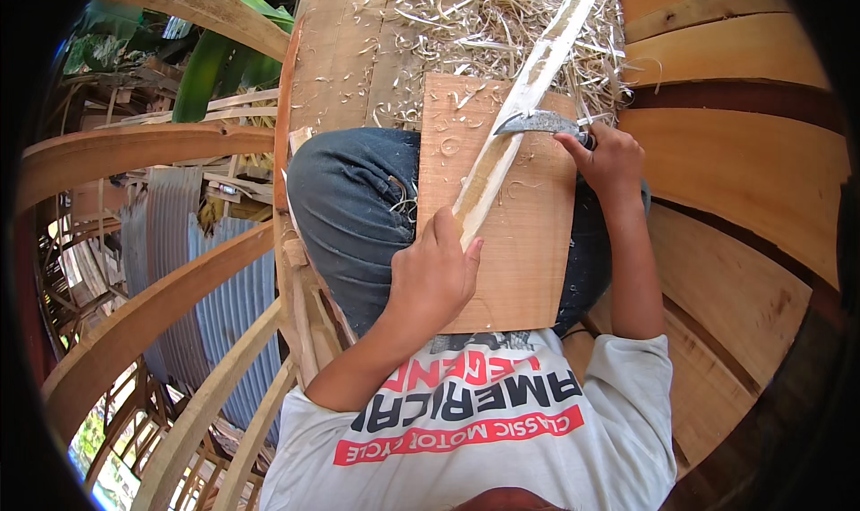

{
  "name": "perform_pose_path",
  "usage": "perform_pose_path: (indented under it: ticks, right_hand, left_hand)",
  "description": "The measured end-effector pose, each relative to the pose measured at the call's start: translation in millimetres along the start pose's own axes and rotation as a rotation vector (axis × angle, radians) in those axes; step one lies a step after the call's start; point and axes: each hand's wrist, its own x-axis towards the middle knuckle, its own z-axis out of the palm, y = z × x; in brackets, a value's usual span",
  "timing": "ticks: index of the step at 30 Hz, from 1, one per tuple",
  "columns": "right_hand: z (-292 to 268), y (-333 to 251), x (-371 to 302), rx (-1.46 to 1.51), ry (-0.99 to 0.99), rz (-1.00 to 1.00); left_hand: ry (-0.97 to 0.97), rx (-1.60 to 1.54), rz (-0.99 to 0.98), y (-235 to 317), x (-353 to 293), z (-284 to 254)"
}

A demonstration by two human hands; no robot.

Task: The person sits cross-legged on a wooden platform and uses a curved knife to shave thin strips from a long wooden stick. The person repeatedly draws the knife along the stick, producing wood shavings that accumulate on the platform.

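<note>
the left hand [436, 269], at the center of the frame, pinches the lower end of a long pale strip [527, 90] between thumb and fingers. the strip slants from there to the top edge, right of center, its face part white and part tan. the right hand [609, 157], right of center, is closed around the handle of a curved knife [542, 122], thumb laid along the base of the blade. the blade points left and crosses the strip; whether its edge bites in, i cannot tell.

beneath both, a flat wooden board [528, 269] lies over the person's legs in blue jeans [349, 215]. curled shavings [475, 27] heap at the top center, on wooden planks [336, 54], with some scattered on the board. corrugated metal sheets [237, 314] stand at the left of the frame, beyond curved wooden slats [161, 148].
</note>
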Motion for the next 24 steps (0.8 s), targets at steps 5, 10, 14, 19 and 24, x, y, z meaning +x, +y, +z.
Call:
perform_pose_path:
  ticks: [5, 10, 14, 19, 24]
  right_hand:
    - [5, 24, 25, 0.129, -0.064, 0.307]
    - [-18, 58, 47, 0.066, -0.039, 0.493]
    - [-35, 22, 23, 0.327, -0.137, 0.390]
    - [-32, -27, -21, 0.244, -0.226, 0.127]
    - [-24, -10, -18, 0.092, -0.186, 0.093]
  left_hand:
    - [-0.014, -0.021, 0.006, -1, -3, 3]
    - [-0.123, -0.059, -0.039, 2, -10, 0]
    - [-0.065, -0.047, -0.063, -2, -3, 0]
    - [-0.077, -0.022, -0.044, -1, -3, -2]
    - [-0.089, -0.011, -0.042, 4, -3, -3]
